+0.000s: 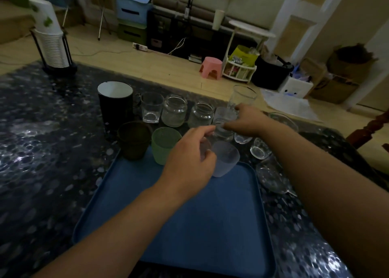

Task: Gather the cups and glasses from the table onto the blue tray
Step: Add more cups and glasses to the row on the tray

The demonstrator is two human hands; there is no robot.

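Flat blue plastic tray [189, 225] with raised rim lies on glossy dark pebble-pattern table [42, 151]. On tray's far edge: ribbed brown cup [133, 140], textured green cup [164, 144], frosted translucent cup [225, 160], all empty. Left hand [189, 162] over tray, grip curled round small clear glass [205, 149], partly hidden. Right hand [245, 121] on clear ridged tumbler [223, 122] behind tray, grip clamped round it. Off tray on table: black mug with white inside [115, 103], square clear glass [151, 109], two clear jars [174, 110], tall clear glass [242, 97].
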